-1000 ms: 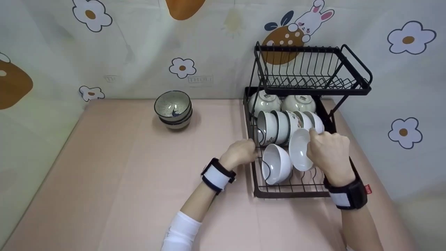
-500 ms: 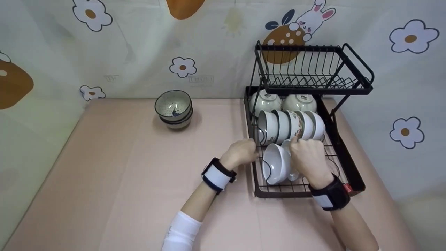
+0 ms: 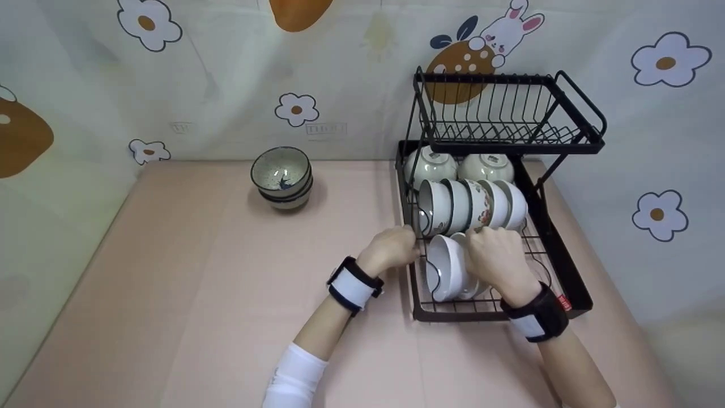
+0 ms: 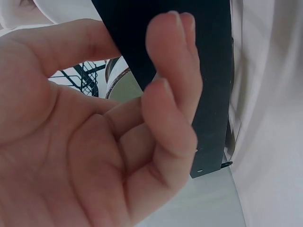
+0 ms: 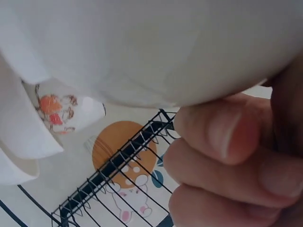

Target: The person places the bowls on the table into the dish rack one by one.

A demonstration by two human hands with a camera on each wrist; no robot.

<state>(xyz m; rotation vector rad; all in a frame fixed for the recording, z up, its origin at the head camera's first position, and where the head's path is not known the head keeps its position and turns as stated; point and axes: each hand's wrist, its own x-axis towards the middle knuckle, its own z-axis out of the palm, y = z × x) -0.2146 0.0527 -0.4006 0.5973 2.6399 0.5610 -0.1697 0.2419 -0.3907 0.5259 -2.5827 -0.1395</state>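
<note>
My left hand [image 3: 392,247] holds the left side of the black dish rack [image 3: 476,317]. In the left wrist view, its thumb lies behind the dark side panel [image 4: 213,109] and its curled fingers [image 4: 173,71] are in front. My right hand [image 3: 499,255] pinches a white bowl [image 5: 161,52] by its edge, with the other fingers curled beneath in the right wrist view. From the head view this bowl is mostly hidden by my hand and a second white bowl [image 3: 447,269], which stands on its side at the rack's front left. The two bowls overlap there, rims facing left.
Behind them, several bowls [image 3: 481,204] stand on edge in a row, some flower-patterned. Two upturned bowls [image 3: 486,168] sit at the rack's back under the upper tier [image 3: 510,133]. A stack of grey bowls [image 3: 282,175] stands on the pink table [image 3: 226,283], left of the rack.
My right hand has moved left with the white bowl, bringing it right beside the bowl at the front left. The left hand has stayed in place.
</note>
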